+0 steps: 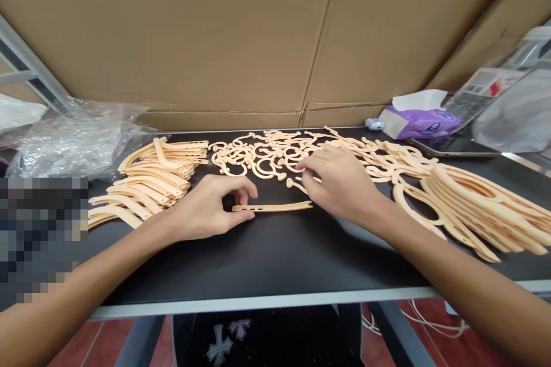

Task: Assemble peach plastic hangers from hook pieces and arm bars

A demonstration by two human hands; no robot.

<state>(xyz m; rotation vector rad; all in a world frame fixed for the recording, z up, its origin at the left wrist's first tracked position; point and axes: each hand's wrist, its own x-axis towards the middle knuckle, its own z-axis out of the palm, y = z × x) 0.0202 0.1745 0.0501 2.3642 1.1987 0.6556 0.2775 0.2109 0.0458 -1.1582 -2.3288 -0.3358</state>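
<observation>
In the head view, the left hand [206, 206] pinches one end of a peach plastic strip [272, 206] between thumb and fingers, its grip closed on the slotted end, while the strip lies flat on the black bench [275, 264] between the two hands. The right hand [342, 183] rests palm down just past the strip's far end, fingertips in the heap of small hooks [262, 163]; its fingers curl together at a hook, but whether they actually hold one I cannot tell. To do this step well, I judge the left hand should keep the strip steady and level with the slots facing up, so the right hand can bring a single hook over without dragging its neighbours along; the hooks lie tangled, so lifting one clear by its stem looks safer than raking. A stack of curved strips [150, 178] lies to the left, and a pile of large loops [473, 206] to the right, both near enough to be knocked by a wide elbow. Behind stand cardboard [215, 34], crumpled clear plastic [73, 137], a purple tissue pack [419, 120] and a phone [451, 146]. The tissue pack bears a small blue mark too blurred to read; no other writing is legible.
</observation>
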